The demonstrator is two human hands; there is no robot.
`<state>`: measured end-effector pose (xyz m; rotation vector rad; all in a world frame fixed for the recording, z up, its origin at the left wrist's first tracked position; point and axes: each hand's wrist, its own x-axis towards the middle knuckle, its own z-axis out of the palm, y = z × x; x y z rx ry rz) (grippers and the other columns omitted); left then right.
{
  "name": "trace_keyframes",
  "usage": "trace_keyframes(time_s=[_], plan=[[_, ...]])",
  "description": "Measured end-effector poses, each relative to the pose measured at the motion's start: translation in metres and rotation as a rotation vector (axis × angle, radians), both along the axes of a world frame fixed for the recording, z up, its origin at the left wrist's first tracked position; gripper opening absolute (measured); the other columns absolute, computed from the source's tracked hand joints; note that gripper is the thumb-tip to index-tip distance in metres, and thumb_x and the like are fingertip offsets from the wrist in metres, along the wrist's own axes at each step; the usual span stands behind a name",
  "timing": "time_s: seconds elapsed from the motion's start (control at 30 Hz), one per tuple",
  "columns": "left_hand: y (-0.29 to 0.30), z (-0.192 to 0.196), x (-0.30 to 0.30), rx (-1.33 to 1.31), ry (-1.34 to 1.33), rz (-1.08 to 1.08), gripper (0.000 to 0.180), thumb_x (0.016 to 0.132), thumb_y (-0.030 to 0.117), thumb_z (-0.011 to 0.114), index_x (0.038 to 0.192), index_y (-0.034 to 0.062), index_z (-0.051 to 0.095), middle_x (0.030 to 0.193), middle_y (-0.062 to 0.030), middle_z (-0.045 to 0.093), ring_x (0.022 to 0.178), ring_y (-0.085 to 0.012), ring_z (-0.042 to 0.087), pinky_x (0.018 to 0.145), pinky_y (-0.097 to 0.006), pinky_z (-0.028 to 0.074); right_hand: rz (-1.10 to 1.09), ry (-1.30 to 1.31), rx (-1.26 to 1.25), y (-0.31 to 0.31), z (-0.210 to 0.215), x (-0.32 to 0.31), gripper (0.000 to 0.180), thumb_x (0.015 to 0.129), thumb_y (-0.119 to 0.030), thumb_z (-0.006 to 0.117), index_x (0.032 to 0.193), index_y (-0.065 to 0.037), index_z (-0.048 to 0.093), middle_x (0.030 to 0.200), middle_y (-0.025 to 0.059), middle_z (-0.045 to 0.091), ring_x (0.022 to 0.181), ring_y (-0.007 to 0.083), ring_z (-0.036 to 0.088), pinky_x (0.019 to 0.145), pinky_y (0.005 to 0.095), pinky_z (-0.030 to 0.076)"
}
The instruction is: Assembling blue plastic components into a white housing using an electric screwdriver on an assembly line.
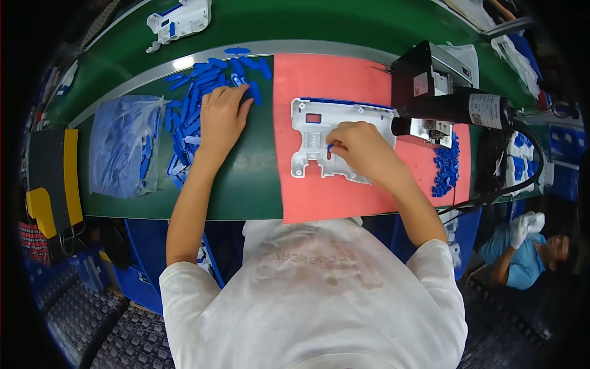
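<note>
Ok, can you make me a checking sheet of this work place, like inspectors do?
Surface: green table, with a pink mat on it.
Job's things: white shell on the mat; long blue pieces heaped left; tiny blue parts at right.
Clutter: clear plastic bag beside the heap, blue pieces inside.
Hands: left hand at the heap, grip hidden; right hand over the shell, a blue bit at its fingertips.
Cables: black cable curving at right.
Surroundings: another white shell beyond; co-worker at right.
</note>
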<state>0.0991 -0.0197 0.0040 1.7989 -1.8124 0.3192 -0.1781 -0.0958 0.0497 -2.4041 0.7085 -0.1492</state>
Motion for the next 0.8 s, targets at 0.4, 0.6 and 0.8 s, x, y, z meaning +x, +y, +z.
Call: trace_keyframes(time_s=[0.4, 0.6, 0.8], plan=[[0.001, -0.003, 0.006, 0.012, 0.077, -0.123, 0.028, 0.081, 0.003, 0.067, 0.109, 0.0064, 0.066, 0.086, -0.009, 0.064, 0.084, -0.0254, 0.059, 0.076, -0.037, 0.044, -0.126, -0.193, 0.149, 0.002, 0.02, 0.008, 0.014, 0.08, -0.001, 0.069, 0.094, 0.0, 0.068, 0.082, 0.0096, 0.065, 0.07, 0.0176, 0.065, 0.064, 0.0286, 0.053], [0.029, 0.023, -0.024, 0.056, 1.277, -0.187, 0.028, 0.087, -0.004, 0.062, 0.115, 0.0005, 0.059, 0.097, -0.0047, 0.064, 0.093, -0.0109, 0.061, 0.083, -0.023, 0.047, -0.164, -0.491, 0.27, 0.013, 0.028, 0.029, 0.025, 0.083, -0.002, 0.07, 0.107, 0.001, 0.066, 0.095, 0.0092, 0.065, 0.078, 0.0134, 0.064, 0.068, 0.0244, 0.053], [0.031, 0.036, -0.077, 0.192, 2.015, -0.416, 0.021, 0.091, -0.002, 0.061, 0.111, -0.0001, 0.055, 0.105, -0.0105, 0.066, 0.094, -0.0103, 0.062, 0.084, -0.024, 0.049, -0.1, -0.621, 0.409, 0.013, 0.02, 0.038, 0.022, 0.084, -0.002, 0.068, 0.106, 0.002, 0.067, 0.097, 0.0097, 0.065, 0.087, 0.0166, 0.066, 0.075, 0.0278, 0.056]])
